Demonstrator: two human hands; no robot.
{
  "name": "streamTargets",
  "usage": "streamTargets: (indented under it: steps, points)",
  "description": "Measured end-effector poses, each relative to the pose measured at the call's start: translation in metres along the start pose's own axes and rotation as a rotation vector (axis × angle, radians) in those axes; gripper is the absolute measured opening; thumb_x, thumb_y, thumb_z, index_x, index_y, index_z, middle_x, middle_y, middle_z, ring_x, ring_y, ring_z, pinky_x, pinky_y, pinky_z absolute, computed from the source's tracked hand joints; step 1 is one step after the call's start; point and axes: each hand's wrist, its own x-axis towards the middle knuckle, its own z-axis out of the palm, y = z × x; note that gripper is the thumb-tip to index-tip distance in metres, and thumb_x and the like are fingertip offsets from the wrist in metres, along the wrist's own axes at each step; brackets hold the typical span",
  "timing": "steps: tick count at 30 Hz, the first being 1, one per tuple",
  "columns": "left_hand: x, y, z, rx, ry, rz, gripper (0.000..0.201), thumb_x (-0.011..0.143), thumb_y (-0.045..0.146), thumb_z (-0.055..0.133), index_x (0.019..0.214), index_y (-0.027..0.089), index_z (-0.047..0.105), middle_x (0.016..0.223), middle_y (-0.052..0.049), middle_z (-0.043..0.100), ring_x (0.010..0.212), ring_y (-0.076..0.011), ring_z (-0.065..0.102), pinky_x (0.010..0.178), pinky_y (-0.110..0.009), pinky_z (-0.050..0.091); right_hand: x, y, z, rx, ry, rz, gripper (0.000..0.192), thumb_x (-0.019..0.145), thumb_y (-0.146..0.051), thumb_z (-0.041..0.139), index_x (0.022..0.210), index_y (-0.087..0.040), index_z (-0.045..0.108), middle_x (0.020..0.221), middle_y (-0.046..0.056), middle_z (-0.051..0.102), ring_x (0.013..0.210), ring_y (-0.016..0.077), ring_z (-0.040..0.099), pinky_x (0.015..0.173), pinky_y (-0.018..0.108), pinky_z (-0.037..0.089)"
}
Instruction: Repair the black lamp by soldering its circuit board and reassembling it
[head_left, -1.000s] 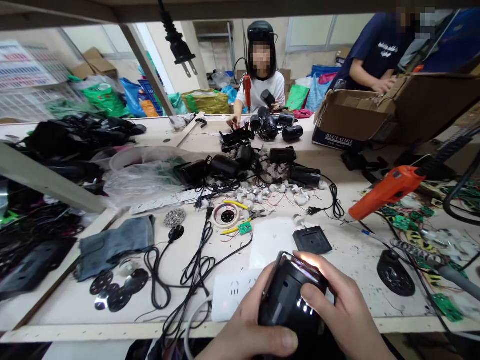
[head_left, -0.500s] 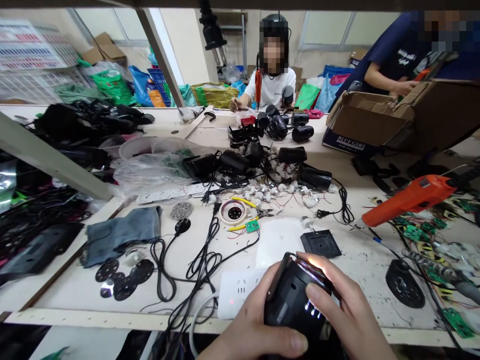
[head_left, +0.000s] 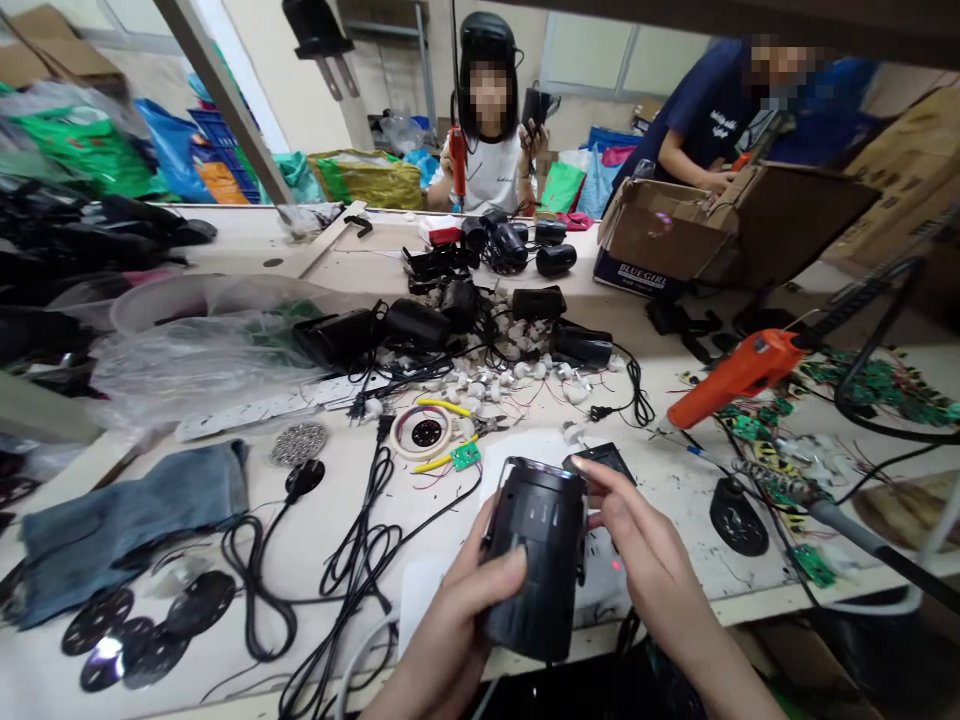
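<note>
My left hand [head_left: 469, 605] is wrapped round a black cylindrical device [head_left: 536, 560], its thumb lying across the front. The device is held nearly upright above the front of the bench, and a thin bracket runs along its upper left side. At its upper right edge is my right hand [head_left: 645, 545], fingers stretched out and apart; the fingertips are at the rim, and I cannot tell whether they press on it. Behind the device lies a flat black square part [head_left: 604, 462], partly hidden. A white power strip [head_left: 420, 590] is mostly covered by my left hand and the device.
An orange electric screwdriver [head_left: 731, 380] hangs at right, near a soldering iron [head_left: 832, 515] and green circuit boards [head_left: 814, 565]. Black cables [head_left: 360, 570], a denim cloth [head_left: 127, 530] and dark discs [head_left: 142, 640] lie left. Black housings [head_left: 420, 322] are piled ahead; two co-workers are beyond.
The device has turned more upright, and its bright lights no longer show. My right hand has loosened from its grip and opened beside the rim. The head view has swung right.
</note>
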Motion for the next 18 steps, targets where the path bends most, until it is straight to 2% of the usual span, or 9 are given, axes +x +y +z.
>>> streamTargets:
  steps: [3,6,9,12,14,16,18]
  points:
    - [0.009,-0.002,-0.007,-0.005,0.099,-0.072,0.078,0.075,0.048,0.075,0.142,0.019,0.046,0.104,-0.011,0.073,0.091,-0.0276,0.069,0.080,-0.034,0.050,-0.004,0.010,-0.005,0.043,0.038,0.054,0.047,0.099,-0.057,0.043,0.129,-0.025,0.059,0.121,0.007,0.065,0.105,0.0229,0.064,0.085,0.033,0.055]
    - [0.013,-0.006,-0.006,-0.017,0.109,-0.126,0.075,0.077,0.048,0.072,0.140,0.015,0.047,0.092,-0.011,0.074,0.080,-0.0283,0.070,0.072,-0.037,0.054,-0.009,0.018,-0.012,-0.019,0.078,0.038,0.040,0.098,-0.053,0.048,0.121,-0.023,0.064,0.112,0.007,0.068,0.099,0.0224,0.066,0.085,0.031,0.053]
    - [0.013,-0.014,0.007,-0.038,0.059,-0.153,0.071,0.079,0.047,0.071,0.138,0.015,0.049,0.089,-0.011,0.074,0.078,-0.0293,0.070,0.064,-0.037,0.056,-0.019,0.021,-0.020,-0.063,0.017,0.000,0.033,0.099,-0.046,0.048,0.102,-0.021,0.068,0.096,0.006,0.069,0.088,0.0203,0.065,0.079,0.027,0.052]
    - [0.012,-0.025,0.023,-0.060,-0.023,-0.228,0.068,0.078,0.050,0.070,0.133,0.014,0.052,0.088,-0.012,0.073,0.078,-0.0311,0.070,0.059,-0.041,0.058,-0.035,0.022,-0.029,-0.115,0.021,-0.021,0.036,0.101,-0.042,0.045,0.078,-0.020,0.061,0.072,0.002,0.062,0.069,0.0164,0.059,0.063,0.023,0.047]
    - [0.013,-0.031,0.031,-0.095,-0.094,-0.260,0.061,0.079,0.052,0.068,0.125,0.013,0.058,0.090,-0.013,0.073,0.078,-0.0307,0.070,0.058,-0.040,0.059,-0.045,0.021,-0.037,-0.169,0.086,-0.067,0.034,0.101,-0.038,0.046,0.076,-0.020,0.060,0.071,0.002,0.061,0.067,0.0162,0.058,0.062,0.023,0.046]
    - [0.014,-0.035,0.036,-0.147,-0.159,-0.254,0.052,0.082,0.051,0.066,0.114,0.010,0.064,0.092,-0.015,0.073,0.080,-0.0290,0.070,0.058,-0.037,0.059,-0.055,0.021,-0.046,-0.218,0.133,-0.159,0.025,0.100,-0.031,0.049,0.083,-0.020,0.064,0.079,0.004,0.065,0.074,0.0178,0.062,0.068,0.024,0.049]
    - [0.017,-0.037,0.038,-0.199,-0.191,-0.236,0.048,0.085,0.051,0.062,0.105,0.008,0.068,0.090,-0.016,0.074,0.081,-0.0278,0.070,0.059,-0.035,0.059,-0.064,0.024,-0.054,-0.266,0.127,-0.252,0.017,0.097,-0.023,0.053,0.087,-0.021,0.066,0.082,0.005,0.067,0.077,0.0184,0.065,0.070,0.024,0.052]
